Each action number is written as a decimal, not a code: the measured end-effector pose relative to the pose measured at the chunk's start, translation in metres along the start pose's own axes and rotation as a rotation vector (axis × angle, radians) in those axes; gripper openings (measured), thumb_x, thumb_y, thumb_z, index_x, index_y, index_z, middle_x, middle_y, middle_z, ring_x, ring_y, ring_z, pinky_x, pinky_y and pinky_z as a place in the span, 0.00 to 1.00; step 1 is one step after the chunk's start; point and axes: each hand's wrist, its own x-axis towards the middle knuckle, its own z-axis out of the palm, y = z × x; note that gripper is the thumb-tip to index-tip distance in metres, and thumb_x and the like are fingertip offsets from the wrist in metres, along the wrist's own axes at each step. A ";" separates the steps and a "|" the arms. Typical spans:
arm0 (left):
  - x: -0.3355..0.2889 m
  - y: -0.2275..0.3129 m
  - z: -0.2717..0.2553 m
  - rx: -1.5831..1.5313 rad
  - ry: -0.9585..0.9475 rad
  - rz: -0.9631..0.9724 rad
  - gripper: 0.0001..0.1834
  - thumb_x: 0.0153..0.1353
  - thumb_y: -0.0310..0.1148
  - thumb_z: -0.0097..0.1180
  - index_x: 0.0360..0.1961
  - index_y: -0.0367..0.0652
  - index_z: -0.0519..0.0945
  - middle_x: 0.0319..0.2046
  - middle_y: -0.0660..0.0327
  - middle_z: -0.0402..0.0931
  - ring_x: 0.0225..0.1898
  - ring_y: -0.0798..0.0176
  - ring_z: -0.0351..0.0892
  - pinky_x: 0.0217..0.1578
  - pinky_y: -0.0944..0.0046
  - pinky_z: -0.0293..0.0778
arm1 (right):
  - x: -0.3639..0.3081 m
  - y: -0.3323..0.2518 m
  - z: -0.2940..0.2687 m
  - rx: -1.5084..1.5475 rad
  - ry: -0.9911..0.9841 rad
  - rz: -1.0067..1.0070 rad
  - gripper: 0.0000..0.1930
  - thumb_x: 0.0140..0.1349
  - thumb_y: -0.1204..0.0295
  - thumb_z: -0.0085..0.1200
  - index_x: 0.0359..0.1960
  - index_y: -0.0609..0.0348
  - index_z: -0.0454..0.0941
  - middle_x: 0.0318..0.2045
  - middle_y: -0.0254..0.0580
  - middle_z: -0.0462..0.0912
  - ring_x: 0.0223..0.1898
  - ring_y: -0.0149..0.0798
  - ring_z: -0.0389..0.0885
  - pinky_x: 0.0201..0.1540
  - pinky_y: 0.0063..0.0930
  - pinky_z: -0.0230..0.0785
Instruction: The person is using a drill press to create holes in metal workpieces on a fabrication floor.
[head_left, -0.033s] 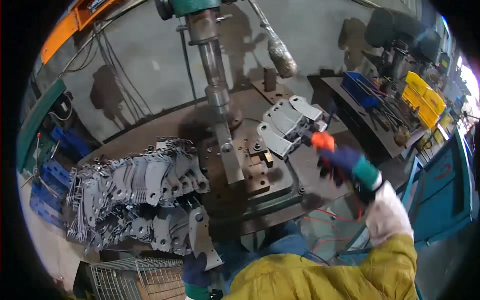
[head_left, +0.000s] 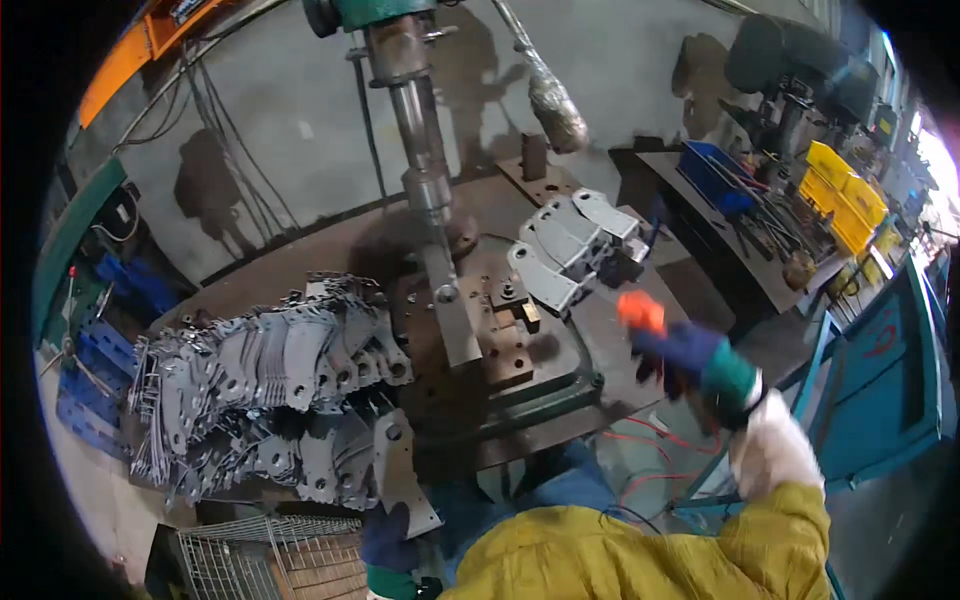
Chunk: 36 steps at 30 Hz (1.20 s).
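Note:
At the bottom centre my left hand (head_left: 388, 540), in a dark blue glove, is closed on the lower end of a flat grey metal plate (head_left: 398, 470). The plate stands tilted, a round hole near its top, in front of a large heap of similar plates (head_left: 300, 365). My right hand (head_left: 680, 352), also dark-gloved, hangs over the table's right edge. Something bright orange (head_left: 640, 312) is at its fingertips; whether it is part of the glove or a held thing is unclear through the blur. Beyond that hand lies a row of light grey shaped plates (head_left: 570, 240) with a dark block (head_left: 625, 262) beside it.
A machine spindle (head_left: 420, 130) comes down over a steel fixture (head_left: 510, 340) in the middle of the table. A wire basket (head_left: 230, 560) stands at lower left. On the right are a blue bin (head_left: 720, 175), a yellow bin (head_left: 842, 195) and a blue metal frame (head_left: 880, 380).
My right hand has drawn slightly down and away from the row of light plates, uncovering the dark block beside them. My left hand stays on its plate.

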 end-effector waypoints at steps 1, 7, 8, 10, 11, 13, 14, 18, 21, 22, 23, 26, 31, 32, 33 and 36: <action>0.008 -0.002 0.003 0.222 -0.042 0.241 0.22 0.65 0.32 0.57 0.59 0.36 0.76 0.52 0.48 0.79 0.47 0.53 0.83 0.47 0.53 0.81 | -0.035 0.018 0.014 -0.106 0.053 -0.011 0.26 0.64 0.45 0.59 0.41 0.59 0.84 0.27 0.39 0.86 0.19 0.35 0.82 0.26 0.30 0.76; 0.030 -0.014 0.011 0.210 -0.093 0.285 0.23 0.68 0.31 0.56 0.64 0.44 0.74 0.57 0.41 0.76 0.53 0.49 0.81 0.50 0.53 0.80 | -0.101 0.097 0.045 -0.363 0.352 0.142 0.24 0.64 0.47 0.59 0.42 0.57 0.82 0.27 0.43 0.85 0.22 0.38 0.82 0.29 0.34 0.74; 0.033 -0.017 0.009 0.241 -0.103 0.338 0.23 0.68 0.31 0.55 0.65 0.44 0.73 0.57 0.42 0.76 0.53 0.50 0.82 0.50 0.53 0.80 | -0.096 0.114 0.034 -0.269 0.397 0.258 0.25 0.65 0.46 0.57 0.44 0.57 0.82 0.28 0.46 0.85 0.27 0.42 0.84 0.31 0.38 0.74; 0.038 -0.014 0.012 0.081 -0.105 0.299 0.23 0.69 0.32 0.55 0.64 0.39 0.73 0.57 0.44 0.77 0.52 0.52 0.82 0.48 0.53 0.81 | -0.097 0.120 0.030 -0.176 0.454 0.363 0.26 0.65 0.44 0.56 0.46 0.56 0.82 0.28 0.48 0.85 0.30 0.46 0.86 0.33 0.42 0.73; 0.040 -0.005 0.015 0.006 -0.102 0.277 0.23 0.69 0.32 0.55 0.64 0.37 0.73 0.57 0.46 0.77 0.52 0.53 0.82 0.48 0.53 0.81 | -0.098 0.118 0.029 -0.175 0.465 0.346 0.26 0.65 0.44 0.56 0.45 0.57 0.82 0.27 0.48 0.85 0.29 0.46 0.86 0.33 0.41 0.73; 0.035 0.032 0.028 -0.147 -0.111 0.187 0.24 0.69 0.35 0.54 0.62 0.32 0.75 0.56 0.48 0.78 0.52 0.53 0.83 0.49 0.52 0.81 | -0.105 0.114 0.029 -0.204 0.430 0.187 0.25 0.64 0.46 0.57 0.44 0.57 0.83 0.25 0.44 0.84 0.24 0.42 0.83 0.30 0.37 0.73; 0.033 0.041 0.029 -0.222 -0.113 0.130 0.24 0.69 0.35 0.54 0.61 0.31 0.75 0.56 0.49 0.79 0.51 0.53 0.83 0.48 0.51 0.81 | -0.108 0.116 0.037 -0.225 0.369 0.042 0.24 0.64 0.47 0.57 0.42 0.58 0.83 0.25 0.42 0.84 0.20 0.38 0.81 0.28 0.32 0.73; 0.021 0.033 0.031 -0.358 -0.013 -0.003 0.26 0.67 0.36 0.57 0.63 0.33 0.73 0.54 0.50 0.79 0.48 0.53 0.84 0.45 0.49 0.83 | -0.109 0.067 0.054 -0.171 0.225 0.173 0.25 0.64 0.47 0.57 0.42 0.58 0.84 0.25 0.38 0.85 0.16 0.34 0.79 0.26 0.29 0.72; 0.016 0.017 0.017 -0.594 0.031 -0.266 0.28 0.64 0.36 0.59 0.64 0.36 0.72 0.53 0.53 0.79 0.46 0.55 0.84 0.41 0.55 0.83 | -0.112 0.122 0.038 -0.277 0.323 0.048 0.24 0.65 0.47 0.56 0.39 0.59 0.83 0.22 0.46 0.83 0.23 0.44 0.84 0.32 0.40 0.74; 0.014 0.012 0.010 -0.708 0.036 -0.403 0.29 0.63 0.36 0.61 0.64 0.36 0.72 0.53 0.54 0.79 0.45 0.56 0.84 0.39 0.58 0.84 | -0.111 0.120 0.032 -0.248 0.364 0.210 0.25 0.65 0.46 0.56 0.38 0.59 0.83 0.22 0.46 0.83 0.23 0.44 0.84 0.31 0.40 0.74; 0.011 0.013 0.005 -0.687 0.054 -0.369 0.29 0.63 0.36 0.61 0.64 0.36 0.72 0.53 0.54 0.79 0.46 0.56 0.84 0.40 0.57 0.83 | -0.108 0.120 0.027 -0.224 0.398 0.367 0.25 0.65 0.45 0.56 0.38 0.60 0.83 0.22 0.46 0.83 0.23 0.43 0.84 0.31 0.40 0.73; 0.007 0.017 0.000 -0.615 0.055 -0.258 0.29 0.63 0.38 0.61 0.63 0.36 0.73 0.53 0.53 0.80 0.48 0.55 0.83 0.44 0.57 0.83 | -0.121 0.137 0.035 -0.254 0.413 0.379 0.27 0.64 0.44 0.55 0.38 0.59 0.83 0.21 0.45 0.82 0.21 0.41 0.83 0.29 0.39 0.71; 0.011 0.019 -0.005 -0.156 0.007 0.020 0.28 0.65 0.38 0.59 0.64 0.35 0.73 0.52 0.54 0.80 0.46 0.58 0.84 0.43 0.58 0.83 | -0.162 0.068 0.063 0.153 -0.047 0.362 0.24 0.64 0.47 0.58 0.44 0.57 0.85 0.29 0.38 0.87 0.24 0.33 0.82 0.29 0.30 0.72; 0.014 0.029 0.002 -0.395 0.041 -0.110 0.28 0.66 0.38 0.59 0.64 0.35 0.73 0.51 0.54 0.81 0.45 0.59 0.84 0.41 0.59 0.83 | -0.166 0.063 0.062 0.117 -0.123 0.314 0.24 0.64 0.48 0.58 0.46 0.57 0.85 0.29 0.38 0.87 0.24 0.32 0.82 0.28 0.29 0.72; 0.019 0.039 0.011 -0.625 0.097 -0.230 0.27 0.67 0.38 0.58 0.64 0.35 0.72 0.50 0.54 0.81 0.44 0.60 0.84 0.40 0.60 0.82 | -0.171 0.059 0.062 0.084 -0.184 0.267 0.24 0.64 0.49 0.58 0.47 0.57 0.85 0.30 0.37 0.88 0.23 0.31 0.82 0.28 0.28 0.72; 0.021 0.049 0.010 -0.474 0.137 -0.172 0.27 0.68 0.37 0.57 0.64 0.36 0.72 0.49 0.56 0.82 0.43 0.61 0.84 0.40 0.61 0.81 | -0.170 0.061 0.059 0.086 -0.125 0.242 0.24 0.64 0.50 0.58 0.49 0.58 0.84 0.31 0.37 0.88 0.24 0.29 0.81 0.28 0.26 0.72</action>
